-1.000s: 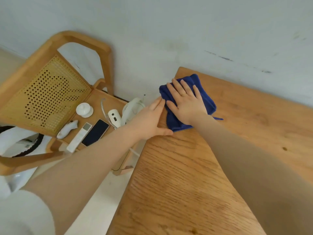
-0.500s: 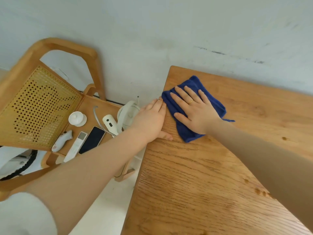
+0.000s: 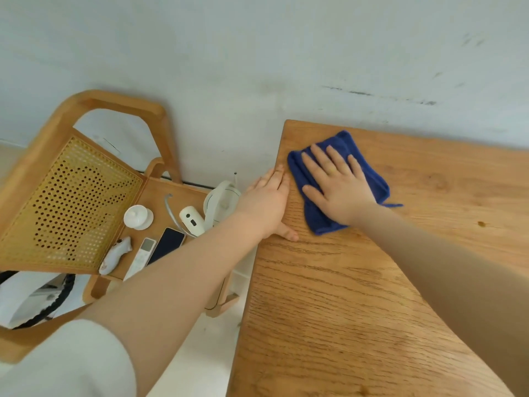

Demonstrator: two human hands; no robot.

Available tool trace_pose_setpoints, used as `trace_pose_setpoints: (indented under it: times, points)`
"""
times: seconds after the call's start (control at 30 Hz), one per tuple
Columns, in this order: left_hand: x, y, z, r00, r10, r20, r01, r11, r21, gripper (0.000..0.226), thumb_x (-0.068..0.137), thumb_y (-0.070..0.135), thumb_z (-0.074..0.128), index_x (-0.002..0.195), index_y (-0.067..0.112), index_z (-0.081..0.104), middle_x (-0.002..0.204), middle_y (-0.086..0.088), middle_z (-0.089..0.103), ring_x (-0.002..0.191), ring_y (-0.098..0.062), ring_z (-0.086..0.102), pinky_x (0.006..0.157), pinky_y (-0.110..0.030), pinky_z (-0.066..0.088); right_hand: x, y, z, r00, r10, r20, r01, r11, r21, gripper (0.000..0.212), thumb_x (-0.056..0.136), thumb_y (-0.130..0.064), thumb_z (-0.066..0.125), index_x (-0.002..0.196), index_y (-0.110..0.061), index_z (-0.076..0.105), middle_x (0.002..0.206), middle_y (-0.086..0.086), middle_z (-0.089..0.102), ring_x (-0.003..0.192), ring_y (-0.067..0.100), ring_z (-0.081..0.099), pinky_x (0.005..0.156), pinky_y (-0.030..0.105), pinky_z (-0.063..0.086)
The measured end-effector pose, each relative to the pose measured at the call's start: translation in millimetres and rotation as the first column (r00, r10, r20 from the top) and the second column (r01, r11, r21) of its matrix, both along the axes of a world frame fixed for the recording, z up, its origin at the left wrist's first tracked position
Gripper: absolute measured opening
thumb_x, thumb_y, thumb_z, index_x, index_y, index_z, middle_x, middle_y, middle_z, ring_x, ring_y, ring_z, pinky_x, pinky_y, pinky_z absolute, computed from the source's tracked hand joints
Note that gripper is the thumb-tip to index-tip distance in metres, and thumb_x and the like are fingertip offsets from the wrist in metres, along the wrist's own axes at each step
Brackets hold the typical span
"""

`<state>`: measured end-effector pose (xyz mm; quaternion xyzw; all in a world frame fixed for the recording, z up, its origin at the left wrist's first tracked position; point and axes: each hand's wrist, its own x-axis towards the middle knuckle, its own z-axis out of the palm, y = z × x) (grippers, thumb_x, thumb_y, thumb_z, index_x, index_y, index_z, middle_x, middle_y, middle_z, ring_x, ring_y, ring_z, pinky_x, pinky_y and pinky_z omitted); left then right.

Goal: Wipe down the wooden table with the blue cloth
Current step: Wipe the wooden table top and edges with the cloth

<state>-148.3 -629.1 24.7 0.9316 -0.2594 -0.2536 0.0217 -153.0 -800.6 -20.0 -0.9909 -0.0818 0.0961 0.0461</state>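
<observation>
a home: cane chair [image 3: 65, 202], phone [image 3: 166, 245], remote [image 3: 141, 257].

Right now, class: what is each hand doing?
Left hand: open, fingers straight, resting on the table edge.
Right hand: open, pressing flat on the blue cloth.

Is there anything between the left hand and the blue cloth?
Nothing but a narrow strip of bare wooden table, as the head view shows. The left hand rests at the table's edge, beside the blue cloth without touching it.

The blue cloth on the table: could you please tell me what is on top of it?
The right hand presses flat on the blue cloth, fingers spread. The cloth's middle is hidden beneath the palm.
</observation>
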Motion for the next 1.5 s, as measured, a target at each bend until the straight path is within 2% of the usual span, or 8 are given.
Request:
trace_pose_setpoints:
  times: [0.13,0.43,0.67,0.83,0.97,1.23,1.37,1.5]
  points:
    - [5,-12,3,0.999,0.002,0.036,-0.005,0.995,0.098,0.131,0.059,0.059,0.075,0.148,0.003,-0.002,0.158,-0.012,-0.004,0.146,-0.024,0.001,0.117,-0.032,0.007,3,-15,0,0.994,0.113,-0.002,-0.113,0.993,0.037,0.072,0.082,-0.065,0.004,0.147,-0.034,0.002,0.157,-0.009,0.003,0.145,0.017,-0.001,0.115,0.044,0.000]
    - [-4,-14,4,0.995,0.098,-0.007,-0.095,0.981,0.169,0.128,0.063,0.056,0.075,0.149,0.009,-0.008,0.158,-0.006,-0.012,0.146,-0.023,-0.003,0.117,-0.037,0.007,50,-45,-10,0.999,-0.042,0.022,0.042,0.999,0.021,0.060,0.095,-0.052,0.018,0.148,-0.028,0.005,0.158,-0.002,0.002,0.144,0.022,-0.002,0.116,0.046,0.001]
    - [-20,-41,17,0.994,0.088,-0.070,-0.086,0.996,0.033,0.128,0.064,0.057,0.075,0.148,0.015,-0.013,0.157,-0.003,-0.018,0.145,-0.020,-0.011,0.119,-0.035,0.006,-23,-66,2,0.965,0.261,-0.018,-0.260,0.965,0.034,0.083,0.074,-0.074,-0.008,0.146,-0.035,0.001,0.157,-0.010,0.001,0.144,0.017,-0.001,0.115,0.041,-0.002]
    - [-34,-59,11,0.991,0.102,-0.085,-0.105,0.994,-0.025,0.133,0.060,0.064,0.072,0.148,0.012,-0.013,0.157,-0.002,-0.018,0.145,-0.016,-0.012,0.118,-0.030,0.000,27,-91,-8,0.998,0.037,0.046,-0.040,0.997,0.072,0.061,0.092,-0.057,0.022,0.147,-0.033,0.008,0.157,-0.007,0.006,0.144,0.019,0.001,0.115,0.045,0.003]
    - [-48,-68,13,0.947,0.231,-0.222,-0.254,0.964,-0.082,0.133,0.061,0.061,0.074,0.147,0.015,-0.016,0.158,-0.001,-0.014,0.145,-0.019,-0.012,0.116,-0.033,0.000,12,-96,-8,1.000,-0.025,0.013,0.024,0.999,0.037,0.060,0.095,-0.053,0.020,0.148,-0.030,0.004,0.158,-0.005,0.000,0.144,0.020,-0.004,0.116,0.046,0.000]
    - [-58,-97,7,0.961,0.264,-0.086,-0.257,0.963,0.087,0.126,0.060,0.068,0.070,0.149,0.026,-0.010,0.155,-0.015,-0.019,0.143,-0.038,-0.012,0.117,-0.048,0.006,-43,-116,1,0.982,0.190,0.014,-0.190,0.979,0.078,0.075,0.079,-0.068,0.006,0.147,-0.035,0.006,0.157,-0.009,0.006,0.145,0.018,0.001,0.115,0.044,0.000]
    - [-59,-96,-1,0.953,0.295,-0.070,-0.290,0.955,0.068,0.129,0.055,0.067,0.073,0.149,0.030,-0.008,0.156,-0.012,-0.018,0.143,-0.035,-0.013,0.116,-0.046,0.005,7,-130,-8,0.998,0.022,0.063,-0.027,0.996,0.085,0.061,0.092,-0.057,0.025,0.147,-0.034,0.009,0.157,-0.007,0.007,0.144,0.018,0.002,0.115,0.045,0.002]
    - [-60,-94,0,0.953,0.297,-0.059,-0.294,0.954,0.058,0.129,0.054,0.067,0.073,0.149,0.030,-0.006,0.156,-0.011,-0.017,0.144,-0.034,-0.012,0.116,-0.046,0.006,14,-128,-3,0.999,-0.033,-0.006,0.033,0.997,0.066,0.077,0.084,-0.070,0.024,0.147,-0.033,0.001,0.157,-0.006,-0.004,0.144,0.020,-0.006,0.115,0.046,-0.003]
